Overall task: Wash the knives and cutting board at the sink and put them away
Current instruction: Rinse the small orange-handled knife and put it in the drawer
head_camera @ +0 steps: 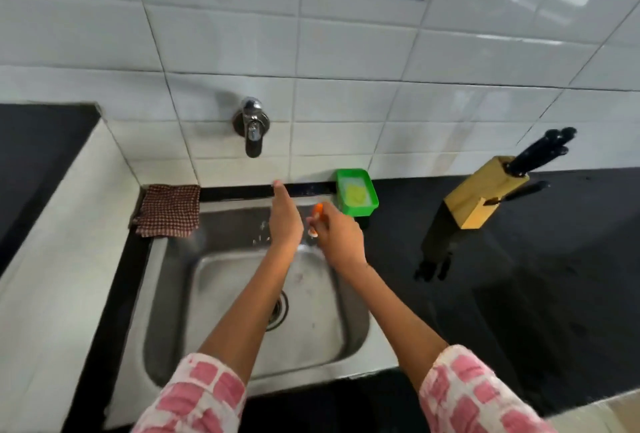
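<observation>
Over the back of the steel sink (173, 294), my right hand (341, 240) grips an orange-handled knife (316, 214); only its handle shows and the blade is hidden. My left hand (285, 221) is beside it, flat with fingers stretched toward the wall below the tap (252, 126). No water stream is visible. At the right, on the black counter, a wooden knife block (481, 195) holds several black-handled knives (540, 152). I see no cutting board.
A green tray (358, 206) with soapy water and a yellow sponge (356, 194) sits at the sink's back right corner. A checked cloth (168, 211) lies at the back left corner. The black counter (519, 277) stretches to the right.
</observation>
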Motion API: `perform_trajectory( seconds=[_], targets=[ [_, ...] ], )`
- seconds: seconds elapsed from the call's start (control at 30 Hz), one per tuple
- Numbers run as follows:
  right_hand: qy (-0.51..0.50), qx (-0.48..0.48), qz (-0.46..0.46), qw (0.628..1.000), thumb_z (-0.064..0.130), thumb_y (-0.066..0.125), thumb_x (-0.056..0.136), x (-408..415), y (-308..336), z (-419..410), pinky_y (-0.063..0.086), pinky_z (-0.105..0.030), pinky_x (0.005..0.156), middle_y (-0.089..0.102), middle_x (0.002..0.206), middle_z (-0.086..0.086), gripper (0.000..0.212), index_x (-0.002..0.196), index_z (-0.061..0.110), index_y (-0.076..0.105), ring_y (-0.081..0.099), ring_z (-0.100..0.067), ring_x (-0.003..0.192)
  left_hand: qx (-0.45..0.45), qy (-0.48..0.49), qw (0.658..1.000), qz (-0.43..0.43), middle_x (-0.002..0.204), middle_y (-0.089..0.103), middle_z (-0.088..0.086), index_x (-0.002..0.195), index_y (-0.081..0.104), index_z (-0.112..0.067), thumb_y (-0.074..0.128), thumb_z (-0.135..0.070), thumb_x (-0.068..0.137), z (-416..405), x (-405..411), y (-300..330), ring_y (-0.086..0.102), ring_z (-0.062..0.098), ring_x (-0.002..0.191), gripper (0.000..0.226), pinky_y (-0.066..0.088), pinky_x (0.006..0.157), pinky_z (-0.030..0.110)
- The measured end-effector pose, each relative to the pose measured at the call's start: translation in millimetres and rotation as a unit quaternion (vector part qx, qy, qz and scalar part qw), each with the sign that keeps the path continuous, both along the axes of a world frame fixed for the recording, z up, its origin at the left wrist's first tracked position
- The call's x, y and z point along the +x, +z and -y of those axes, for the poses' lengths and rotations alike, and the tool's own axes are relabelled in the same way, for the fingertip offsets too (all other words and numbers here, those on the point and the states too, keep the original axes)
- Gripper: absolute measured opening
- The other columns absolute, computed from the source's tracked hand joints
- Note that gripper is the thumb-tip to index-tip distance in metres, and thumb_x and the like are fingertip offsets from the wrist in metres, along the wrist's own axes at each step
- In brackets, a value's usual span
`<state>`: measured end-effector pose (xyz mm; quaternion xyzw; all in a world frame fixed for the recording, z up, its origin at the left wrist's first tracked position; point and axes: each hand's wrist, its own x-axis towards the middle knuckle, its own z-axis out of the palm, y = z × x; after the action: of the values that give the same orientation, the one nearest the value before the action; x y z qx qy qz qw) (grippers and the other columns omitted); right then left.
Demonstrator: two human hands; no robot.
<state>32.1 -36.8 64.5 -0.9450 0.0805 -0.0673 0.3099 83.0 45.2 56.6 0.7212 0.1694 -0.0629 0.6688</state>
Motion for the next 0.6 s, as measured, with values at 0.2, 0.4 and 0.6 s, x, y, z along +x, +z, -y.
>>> perform_trajectory(
  seconds=[0.2, 0.4, 0.6],
  targets=[
    [-0.207, 0.284, 0.114, 0.929, 0.035, 0.051, 0.092, -73, -31, 98, 0.053, -0.042, 0.074, 0.063, 0.077, 0.003, 0.016, 0.096, 0.019, 0.053, 0.064, -0.015, 0.073, 0.127, -0.135, 0.982, -0.043, 0.146, 0.036, 0.019, 0.139, 0.042, -0.011, 0.009, -0.042, 0.1, 96, -115, -55, 0.032, 0.032, 0.135, 0.06, 0.023, 0.112, 0.043],
    [-0.487, 0.542, 0.071, 0.68, 0.014, 0.035, 0.097, -198, -74, 253, 0.053, -0.042, 0.065, 0.045, 0.091, -0.011, 0.01, 0.105, 0.007, 0.037, 0.057, -0.024, 0.064, 0.236, -0.272, 0.933, -0.027, 0.155, 0.02, 0.009, 0.145, 0.028, -0.011, 0.023, -0.033, 0.102, 223, -245, -94, 0.007, 0.027, 0.145, 0.049, 0.012, 0.115, 0.048],
    [-0.509, 0.558, -0.045, 0.654, 0.016, 0.037, 0.098, -288, -107, 329, 0.037, -0.019, 0.044, 0.041, 0.068, -0.002, 0.025, 0.072, 0.016, 0.039, 0.04, -0.013, 0.055, 0.392, -0.353, 0.849, -0.013, 0.157, 0.013, 0.007, 0.146, 0.026, -0.009, 0.016, -0.047, 0.099, 286, -315, -117, 0.005, 0.023, 0.146, 0.061, 0.006, 0.117, 0.045]
  ],
)
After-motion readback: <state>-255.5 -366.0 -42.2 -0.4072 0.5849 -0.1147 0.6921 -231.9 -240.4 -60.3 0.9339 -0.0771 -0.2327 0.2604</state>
